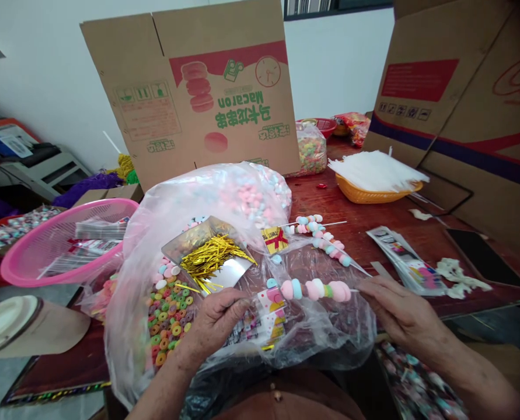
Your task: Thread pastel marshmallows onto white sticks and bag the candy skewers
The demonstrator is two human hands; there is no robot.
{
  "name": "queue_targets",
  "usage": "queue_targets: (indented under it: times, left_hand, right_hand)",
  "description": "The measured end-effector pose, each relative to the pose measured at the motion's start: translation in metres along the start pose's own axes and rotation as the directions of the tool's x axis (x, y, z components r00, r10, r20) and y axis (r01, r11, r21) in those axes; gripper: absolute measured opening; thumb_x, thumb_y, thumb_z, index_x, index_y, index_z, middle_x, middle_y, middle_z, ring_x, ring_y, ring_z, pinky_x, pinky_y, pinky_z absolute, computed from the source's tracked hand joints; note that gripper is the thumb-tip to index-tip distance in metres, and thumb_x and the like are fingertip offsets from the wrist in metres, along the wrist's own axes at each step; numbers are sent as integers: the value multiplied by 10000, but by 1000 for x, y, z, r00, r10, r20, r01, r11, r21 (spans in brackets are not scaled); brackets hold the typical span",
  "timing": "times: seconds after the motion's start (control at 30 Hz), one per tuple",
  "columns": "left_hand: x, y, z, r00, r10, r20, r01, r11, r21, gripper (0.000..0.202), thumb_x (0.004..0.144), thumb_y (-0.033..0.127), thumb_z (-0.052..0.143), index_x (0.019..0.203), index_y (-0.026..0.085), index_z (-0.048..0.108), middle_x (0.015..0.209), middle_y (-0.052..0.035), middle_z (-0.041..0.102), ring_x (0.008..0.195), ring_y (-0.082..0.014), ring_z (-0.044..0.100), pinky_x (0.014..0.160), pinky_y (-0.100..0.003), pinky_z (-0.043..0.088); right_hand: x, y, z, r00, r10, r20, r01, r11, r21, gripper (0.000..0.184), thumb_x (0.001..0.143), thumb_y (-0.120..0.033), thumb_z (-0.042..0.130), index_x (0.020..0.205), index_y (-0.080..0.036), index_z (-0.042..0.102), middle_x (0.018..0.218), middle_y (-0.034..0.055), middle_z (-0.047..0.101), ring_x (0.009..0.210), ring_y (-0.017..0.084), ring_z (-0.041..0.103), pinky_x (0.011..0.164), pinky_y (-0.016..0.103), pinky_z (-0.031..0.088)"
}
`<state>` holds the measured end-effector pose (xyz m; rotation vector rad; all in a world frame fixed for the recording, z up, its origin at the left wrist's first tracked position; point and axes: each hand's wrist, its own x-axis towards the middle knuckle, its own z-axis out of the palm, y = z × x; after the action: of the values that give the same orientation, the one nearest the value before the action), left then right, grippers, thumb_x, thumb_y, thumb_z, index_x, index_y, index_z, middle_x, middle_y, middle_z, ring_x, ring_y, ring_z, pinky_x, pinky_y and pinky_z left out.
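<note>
Fully threaded pastel marshmallow skewer (314,289), pinched at stick end by right hand (395,312); small printed cellophane sleeve (272,312), gripped by left hand (218,324), not yet drawn over; two unwrapped skewers (325,238) beyond.

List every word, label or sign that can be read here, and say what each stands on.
"Macaron": green, upside down, on the middle box.
Green Chinese characters below it: upside down, too unclear to quote.
Handling symbols and small green labels on that box: too small.
Red panel and symbol row on the right box: blurred.
Print on the wrapper in the left hand: too small.
Flat packets: too small.
</note>
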<state>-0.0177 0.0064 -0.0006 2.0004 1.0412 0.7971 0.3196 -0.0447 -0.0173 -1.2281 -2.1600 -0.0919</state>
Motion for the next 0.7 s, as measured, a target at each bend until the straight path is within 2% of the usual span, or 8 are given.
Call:
queue_targets:
  times: [0.17,0.27,0.37,0.47,0.57,0.63,0.7]
  left_hand:
    - [0,2,3,999,-43,-26,43,999,-16,284,846,307,460,753,127,660,639,-26,644,592,-126,578,565,-199,445]
    - [0,3,3,999,-47,20,47,999,-4,297,862,314,440,773,138,664,670,-27,662,609,-127,589,573,-198,444]
    - [2,4,7,996,-5,92,-7,992,128,308,882,323,416,827,162,672,743,-39,685,677,-138,608,629,-213,446]
    - [7,5,14,984,47,169,-101,939,329,350,856,422,455,1059,196,627,923,-78,692,810,-190,612,736,-284,442]
    - [12,9,22,961,21,274,-158,859,488,676,683,587,605,1218,183,522,1015,-130,664,881,-270,587,801,-385,415]
    - [16,11,27,938,-40,344,-157,835,527,678,635,568,661,1183,186,543,967,-116,668,880,-284,584,820,-404,398]
    - [20,13,32,915,-130,382,-102,842,530,499,668,491,666,1071,203,604,909,-84,668,862,-270,590,789,-363,406]
  right_hand:
    - [-1,-6,4,1000,-21,16,21,999,-26,312,822,-69,425,1054,-221,569,923,67,649,900,170,600,776,288,501]
    - [0,-10,3,999,-36,33,37,999,-30,305,818,-69,424,1047,-206,570,924,74,649,898,173,598,775,292,496]
    - [4,-15,4,993,-34,116,31,999,23,270,821,-73,414,997,-192,581,887,75,648,845,164,603,728,281,503]
    - [9,-19,8,983,-15,181,6,999,50,284,819,-61,380,963,-185,591,892,86,652,843,171,608,704,287,508]
    - [12,-22,11,980,-11,196,-2,998,66,294,820,-61,376,984,-183,587,946,98,650,899,185,600,740,308,503]
    - [14,-25,10,971,-8,241,-15,995,94,293,815,-57,380,962,-197,592,919,84,648,872,180,597,724,296,496]
    - [17,-29,10,960,-3,278,-32,992,121,285,803,-54,389,905,-211,604,855,60,641,806,171,591,687,275,481]
